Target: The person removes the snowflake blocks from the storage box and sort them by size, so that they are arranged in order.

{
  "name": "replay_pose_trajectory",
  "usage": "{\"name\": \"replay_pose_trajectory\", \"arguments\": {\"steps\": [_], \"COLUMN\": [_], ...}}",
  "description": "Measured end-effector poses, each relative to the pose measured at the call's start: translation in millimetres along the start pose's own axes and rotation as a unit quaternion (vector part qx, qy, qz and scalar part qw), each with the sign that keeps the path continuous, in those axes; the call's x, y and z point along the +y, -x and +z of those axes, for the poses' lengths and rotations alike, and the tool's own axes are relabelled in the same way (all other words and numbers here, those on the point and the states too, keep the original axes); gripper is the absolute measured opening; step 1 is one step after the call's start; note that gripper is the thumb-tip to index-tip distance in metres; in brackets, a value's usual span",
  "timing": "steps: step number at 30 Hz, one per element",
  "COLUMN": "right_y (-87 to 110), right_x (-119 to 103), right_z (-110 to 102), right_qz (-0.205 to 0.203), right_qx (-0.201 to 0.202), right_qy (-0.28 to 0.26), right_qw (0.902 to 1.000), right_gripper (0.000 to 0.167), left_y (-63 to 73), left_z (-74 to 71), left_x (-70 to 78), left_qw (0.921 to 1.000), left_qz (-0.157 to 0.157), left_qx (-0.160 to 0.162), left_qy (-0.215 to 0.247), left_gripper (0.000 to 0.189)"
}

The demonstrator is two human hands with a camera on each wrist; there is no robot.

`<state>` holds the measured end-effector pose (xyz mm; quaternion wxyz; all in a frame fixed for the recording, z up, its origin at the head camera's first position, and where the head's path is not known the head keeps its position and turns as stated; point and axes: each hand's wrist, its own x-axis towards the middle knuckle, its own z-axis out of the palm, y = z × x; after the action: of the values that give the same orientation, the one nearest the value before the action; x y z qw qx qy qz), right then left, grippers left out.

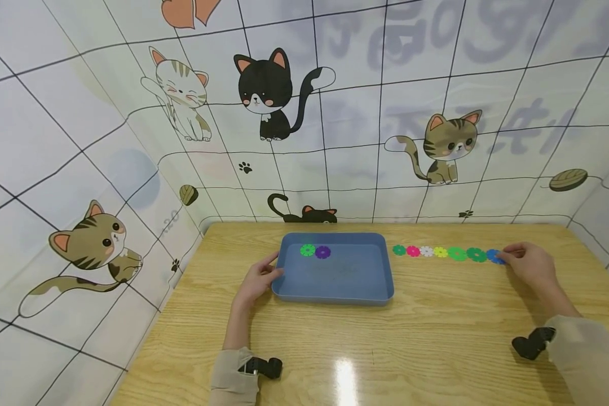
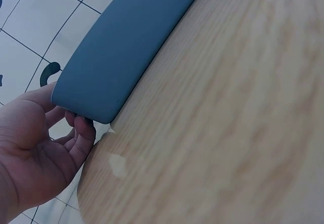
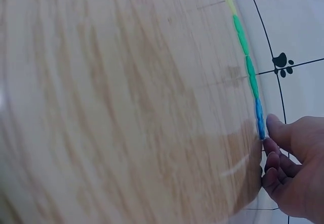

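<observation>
My left hand point(image 1: 255, 281) grips the left wall of a shallow blue tray point(image 1: 335, 285), thumb at the rim and the other fingers curled against its outside. Inside the tray lie a light green snowflake disc point(image 1: 307, 250) and a purple snowflake disc point(image 1: 322, 252). Right of the tray, a row of several plastic snowflake discs runs along the table, from a dark green disc point(image 1: 399, 250) to a blue snowflake disc point(image 1: 494, 256). At that end my right hand point(image 1: 532, 266) pinches the blue disc's edge between thumb and fingers. In the right wrist view the blue disc point(image 3: 259, 118) adjoins a green one.
A light wooden table point(image 1: 436, 338) carries everything, with a wall covering point(image 1: 355, 169) of cartoon cats close behind its back edge. Between the dark green and blue ends, the row holds pink, white, yellow and green discs. Black straps point(image 1: 535, 343) circle both wrists.
</observation>
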<state>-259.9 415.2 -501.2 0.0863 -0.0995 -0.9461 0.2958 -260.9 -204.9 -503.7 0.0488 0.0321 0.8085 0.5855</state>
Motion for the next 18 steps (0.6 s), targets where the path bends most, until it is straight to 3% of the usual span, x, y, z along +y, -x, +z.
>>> {"name": "replay_pose_trajectory", "arguments": {"steps": [7,12,18], "right_y": [1.6,0.1,0.5], "right_x": [-4,-18,-48], "right_z": [2,6,12], "right_qz": [0.002,-0.06,-0.119], "right_qx": [0.015,0.027,0.012], "right_qy": [-0.012,-0.025,-0.047], "right_qw": [0.9998,0.9975,0.9918], "right_gripper": [0.046,0.042,0.04], "left_y": [-1.0,-0.8,0.3], "left_z": [-1.3,-1.6,-0.7], "left_x": [-0.4,0.0,-0.3], "left_qw": [1.0,1.0,1.0], "left_qz": [-0.007,-0.006,-0.009], "left_qx": [-0.005,-0.002,0.001], "left_qy": [0.0,0.004,0.003], "left_gripper": [0.057,0.057,0.057]}}
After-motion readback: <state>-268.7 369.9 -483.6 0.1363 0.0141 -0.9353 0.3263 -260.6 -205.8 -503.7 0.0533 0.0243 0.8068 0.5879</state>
